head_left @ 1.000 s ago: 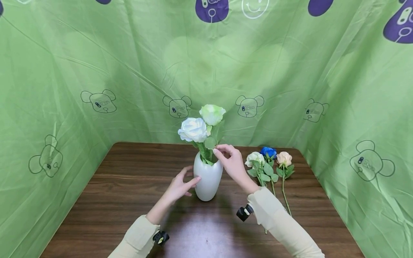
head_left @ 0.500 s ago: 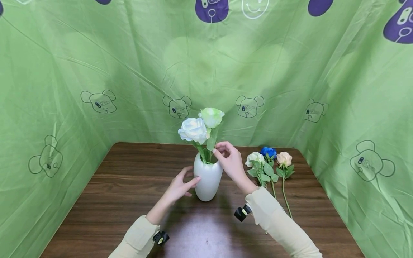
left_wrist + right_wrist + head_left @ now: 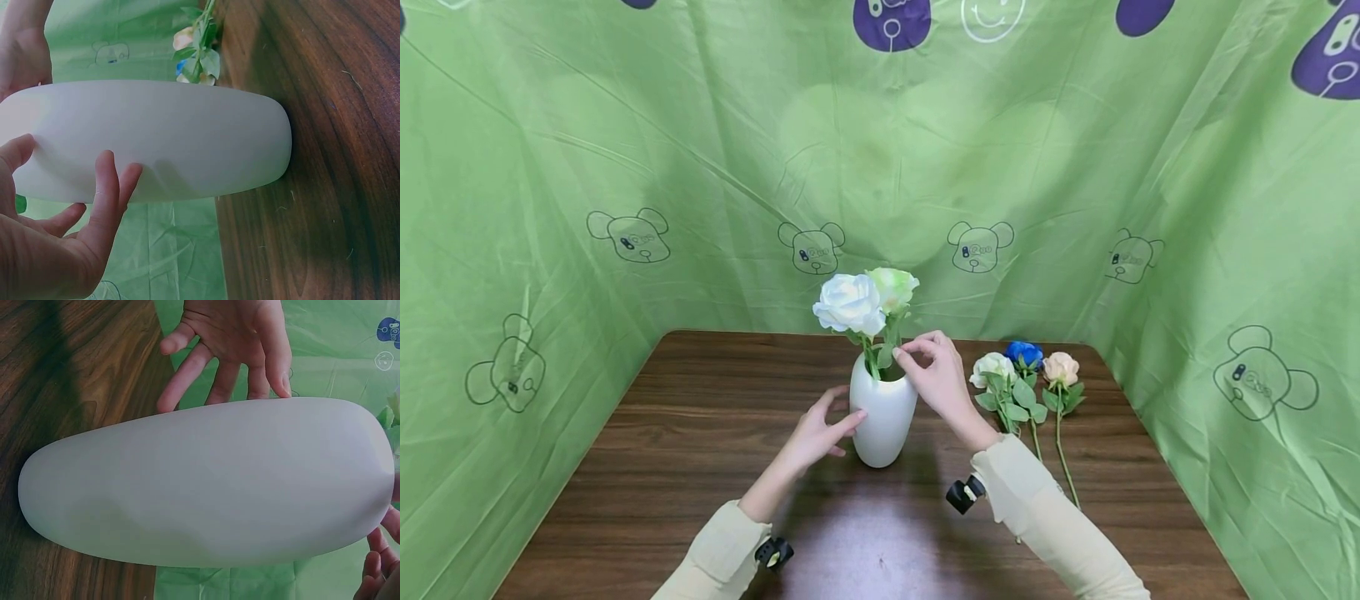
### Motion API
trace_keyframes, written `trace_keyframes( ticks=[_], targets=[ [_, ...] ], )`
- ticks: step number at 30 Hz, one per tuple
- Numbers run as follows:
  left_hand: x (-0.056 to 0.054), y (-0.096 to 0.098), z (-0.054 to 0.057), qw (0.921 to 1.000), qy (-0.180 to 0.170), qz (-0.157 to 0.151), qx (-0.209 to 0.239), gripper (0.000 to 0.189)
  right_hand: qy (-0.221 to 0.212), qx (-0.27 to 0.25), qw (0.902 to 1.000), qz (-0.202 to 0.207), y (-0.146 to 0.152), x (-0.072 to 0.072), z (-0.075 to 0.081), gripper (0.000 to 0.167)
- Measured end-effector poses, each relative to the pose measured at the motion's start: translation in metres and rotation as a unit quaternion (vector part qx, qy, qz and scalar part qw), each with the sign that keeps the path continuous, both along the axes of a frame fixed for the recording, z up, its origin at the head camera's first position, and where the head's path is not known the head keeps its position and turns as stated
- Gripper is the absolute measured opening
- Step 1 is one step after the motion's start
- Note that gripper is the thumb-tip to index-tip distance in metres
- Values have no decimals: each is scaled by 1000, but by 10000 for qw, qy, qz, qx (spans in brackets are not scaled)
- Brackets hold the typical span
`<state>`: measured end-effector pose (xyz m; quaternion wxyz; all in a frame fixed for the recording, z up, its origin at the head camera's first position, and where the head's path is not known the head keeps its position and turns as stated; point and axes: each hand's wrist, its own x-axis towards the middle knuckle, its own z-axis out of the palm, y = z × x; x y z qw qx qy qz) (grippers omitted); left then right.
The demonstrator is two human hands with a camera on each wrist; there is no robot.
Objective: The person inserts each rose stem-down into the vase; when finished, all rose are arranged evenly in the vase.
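Observation:
A white vase [image 3: 883,425] stands upright on the table with a white rose [image 3: 850,303] and a light green rose [image 3: 893,287] in its mouth. My right hand [image 3: 937,375] is at the right of the rim and pinches the stem or a leaf of the light green rose; the exact grip is hidden. Against the vase's left side, my left hand [image 3: 817,432] rests with spread, nearly straight fingers. In the left wrist view, the left hand's fingertips [image 3: 106,159] touch the vase wall. The right wrist view shows the vase large, with the left hand [image 3: 231,344] beyond it.
Right of the vase lie a cream-white rose [image 3: 992,369], a blue rose [image 3: 1024,355] and a pink rose [image 3: 1061,368], their stems toward me. The dark wooden table [image 3: 647,467] is enclosed by a green printed curtain [image 3: 730,167].
The light green rose has sunk lower into the vase, its bloom dropping partly behind the white rose. My right hand stays near the rim. The left hand and vase have not moved.

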<state>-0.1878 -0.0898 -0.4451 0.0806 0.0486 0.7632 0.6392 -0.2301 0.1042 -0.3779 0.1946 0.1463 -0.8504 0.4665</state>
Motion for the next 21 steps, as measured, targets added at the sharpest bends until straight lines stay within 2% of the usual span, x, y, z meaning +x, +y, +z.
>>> trace_keyframes(
  ticks=[4,8,16,21],
  targets=[
    [0,0,0,10000,-23,-7,-7,62,179,189,9997,7,1,0,2,10],
    [0,0,1,10000,-28,18,-1,62,138,241,9996,0,3,0,3,11],
    [0,1,1,10000,-5,29,15,61,44,-434,9990,-59,19,-4,2,17],
    [1,1,1,10000,5,34,2,62,-43,-634,9978,-169,36,-7,-5,21]
  ],
)
